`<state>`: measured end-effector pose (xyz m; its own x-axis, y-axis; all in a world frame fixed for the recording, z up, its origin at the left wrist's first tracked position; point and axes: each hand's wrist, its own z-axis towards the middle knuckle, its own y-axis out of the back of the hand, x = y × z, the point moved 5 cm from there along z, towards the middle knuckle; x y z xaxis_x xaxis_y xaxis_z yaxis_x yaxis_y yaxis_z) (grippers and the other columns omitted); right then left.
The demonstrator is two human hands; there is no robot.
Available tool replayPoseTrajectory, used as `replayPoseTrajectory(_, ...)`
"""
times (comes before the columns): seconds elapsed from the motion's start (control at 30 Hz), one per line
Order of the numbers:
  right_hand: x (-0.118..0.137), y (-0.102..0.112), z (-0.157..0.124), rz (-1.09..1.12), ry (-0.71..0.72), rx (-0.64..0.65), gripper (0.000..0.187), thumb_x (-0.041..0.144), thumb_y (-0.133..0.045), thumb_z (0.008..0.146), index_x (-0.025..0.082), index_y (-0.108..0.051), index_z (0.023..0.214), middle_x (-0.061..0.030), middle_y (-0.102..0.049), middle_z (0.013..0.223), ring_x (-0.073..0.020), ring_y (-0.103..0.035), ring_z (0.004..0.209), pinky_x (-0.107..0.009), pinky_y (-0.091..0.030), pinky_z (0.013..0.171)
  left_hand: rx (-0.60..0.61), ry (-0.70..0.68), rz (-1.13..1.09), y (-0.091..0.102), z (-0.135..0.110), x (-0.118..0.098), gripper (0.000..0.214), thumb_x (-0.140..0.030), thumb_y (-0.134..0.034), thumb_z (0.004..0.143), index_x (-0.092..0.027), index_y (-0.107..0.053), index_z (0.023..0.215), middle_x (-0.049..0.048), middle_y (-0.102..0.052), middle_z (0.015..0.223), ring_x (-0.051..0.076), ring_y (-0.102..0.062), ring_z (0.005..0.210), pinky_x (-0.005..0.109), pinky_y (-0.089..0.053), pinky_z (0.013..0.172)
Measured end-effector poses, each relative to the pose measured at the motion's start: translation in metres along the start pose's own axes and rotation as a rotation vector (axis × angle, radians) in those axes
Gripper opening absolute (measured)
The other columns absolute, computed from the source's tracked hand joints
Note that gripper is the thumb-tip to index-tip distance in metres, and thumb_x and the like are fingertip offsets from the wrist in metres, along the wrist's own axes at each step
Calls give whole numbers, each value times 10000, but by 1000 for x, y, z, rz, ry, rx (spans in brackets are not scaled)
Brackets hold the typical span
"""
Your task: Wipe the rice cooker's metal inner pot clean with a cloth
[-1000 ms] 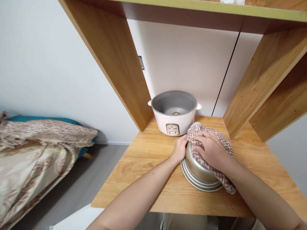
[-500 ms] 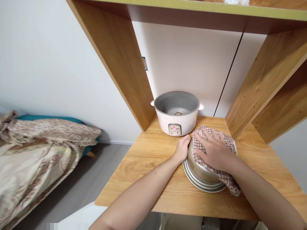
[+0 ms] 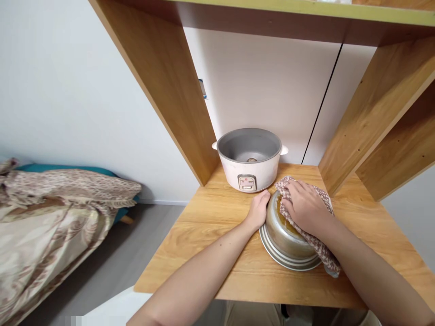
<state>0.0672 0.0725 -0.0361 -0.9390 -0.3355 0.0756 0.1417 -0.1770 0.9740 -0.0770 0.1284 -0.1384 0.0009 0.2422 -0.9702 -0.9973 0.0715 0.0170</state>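
Observation:
A metal rice cooker inner pot [image 3: 288,242] lies upside down on the wooden desk [image 3: 204,226], its base turned up and its ringed rim on the wood. My left hand [image 3: 258,211] is closed against the pot's left side, with the fingertips partly hidden. Over the base is a brown-and-white patterned cloth [image 3: 322,246], bunched under the curled fingers of my right hand [image 3: 304,206]. A brownish patch shows on the uncovered part of the base. Just behind the pot stands a white rice cooker body [image 3: 249,174], lidless, with a grey inside.
Wooden side panels [image 3: 159,86] rise left and right of the desk, and a shelf [image 3: 272,18] crosses above. At the left is a bed [image 3: 50,217] with patterned covers. Something white [image 3: 115,308] is below the desk's front left edge.
My right hand has gone from spread flat to curled fingers. The cloth has bunched up and shifted right, baring more of the pot's base. My left hand stays on the pot.

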Motion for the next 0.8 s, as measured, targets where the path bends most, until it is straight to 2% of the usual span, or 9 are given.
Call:
replayPoseTrajectory(0.1,4,0,-5,-3,1,69,588,415,-366,1009,103,-448,1501,-190,-379,1602,-389,-305,1478,-601,-246,1174,11,-11,4,0,0,0,377,-448,-488,918,-214,-435,628,-34,-468,631,162,-428,676,290,-366,682)
replayPoseTrajectory(0.2,9,1,-11,10,30,166,674,481,-368,1005,133,-335,1581,-189,-250,1659,-415,-183,1523,-630,-182,1191,31,-18,8,0,1,1,354,-425,-471,932,-207,-476,654,-23,-526,677,170,-466,712,296,-389,724)
replayPoseTrajectory(0.3,14,1,-15,28,81,238,736,529,-368,997,159,-238,1620,-192,-174,1679,-418,-125,1535,-643,-140,1197,47,-28,14,-1,2,0,326,-392,-458,939,-199,-517,682,-6,-582,730,183,-503,757,309,-408,771)
replayPoseTrajectory(0.4,15,2,-17,44,81,272,763,568,-374,984,188,-220,1628,-181,-151,1686,-450,-100,1530,-675,-125,1183,55,-37,19,-1,1,-1,321,-371,-454,940,-196,-534,683,3,-609,746,190,-526,777,317,-424,806)
replayPoseTrajectory(0.53,14,3,-15,52,23,268,729,577,-390,983,250,-257,1621,-140,-202,1684,-458,-136,1522,-674,-142,1180,48,-40,20,-1,1,-2,339,-399,-472,938,-198,-539,674,0,-611,720,193,-539,769,318,-440,812)
replayPoseTrajectory(0.7,12,8,-9,-15,17,146,590,498,-388,1007,279,-428,1552,-80,-332,1645,-398,-286,1477,-593,-235,1180,49,-38,19,-1,2,-2,344,-420,-484,940,-190,-581,703,17,-655,775,208,-571,826,325,-453,853)
replayPoseTrajectory(0.8,10,8,-5,-43,18,121,536,445,-347,1025,292,-475,1522,-44,-394,1615,-360,-359,1431,-554,-272,1171,47,-32,20,-1,3,1,350,-427,-481,946,-191,-572,703,12,-645,763,199,-562,794,319,-458,825)
